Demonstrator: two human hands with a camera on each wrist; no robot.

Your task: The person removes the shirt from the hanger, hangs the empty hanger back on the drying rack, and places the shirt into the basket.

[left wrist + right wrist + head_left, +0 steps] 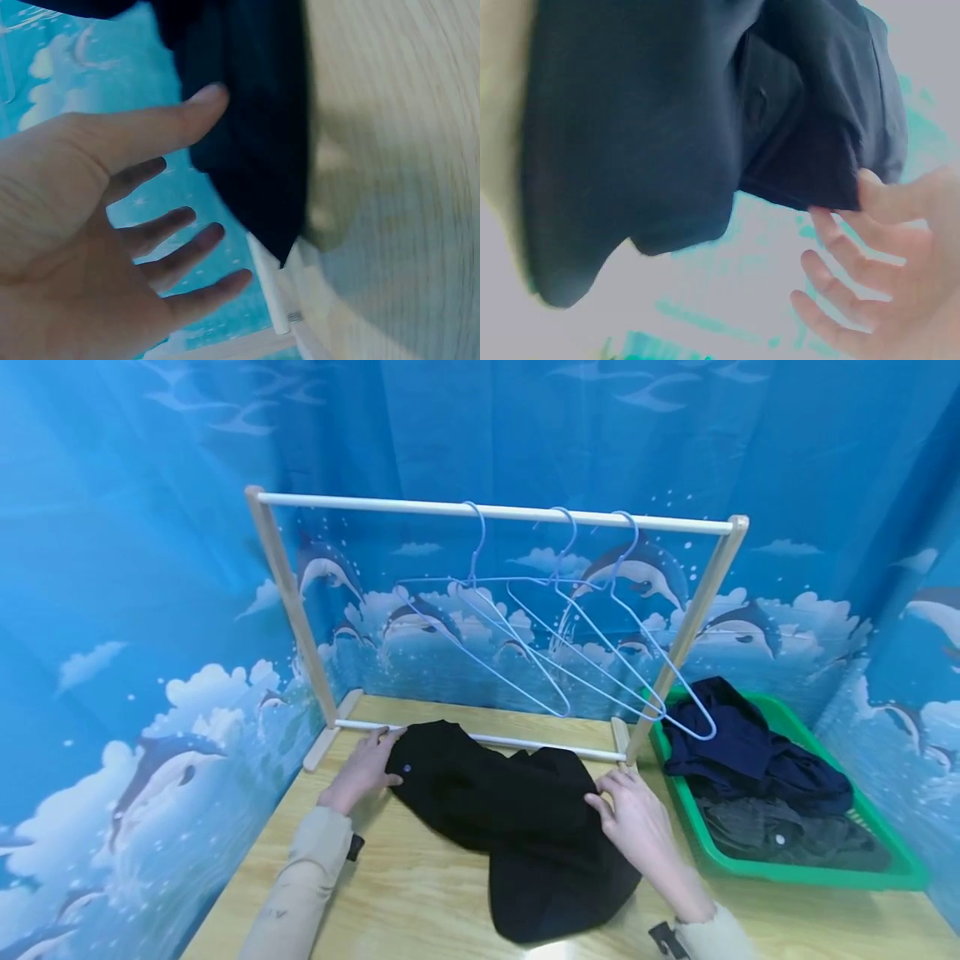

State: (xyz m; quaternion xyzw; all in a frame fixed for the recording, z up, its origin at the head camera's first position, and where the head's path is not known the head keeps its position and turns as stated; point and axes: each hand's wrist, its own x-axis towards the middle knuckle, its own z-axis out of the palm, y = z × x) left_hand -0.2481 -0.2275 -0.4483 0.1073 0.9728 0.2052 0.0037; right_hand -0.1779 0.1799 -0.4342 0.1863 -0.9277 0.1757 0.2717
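Note:
A black garment (517,818) with a small button lies spread on the wooden table, its exact kind unclear. At its left end is my left hand (367,768). In the left wrist view that hand's fingers are spread apart, and the thumb lies over the dark cloth (255,127). My right hand (637,814) is at the garment's right side. Seen from the right wrist, the thumb and index finger of this hand (900,262) pinch a corner of the cloth (810,157), which has a slit like a buttonhole; the other fingers are loosely bent.
Behind the garment stands a rack with a white top bar (360,504) and wooden posts. Three light-blue hangers (558,581) hang from it toward the right. A green basket (810,877) on the right holds navy clothing (757,760) and dark grey clothing (795,835). Dolphin-print curtains surround the table.

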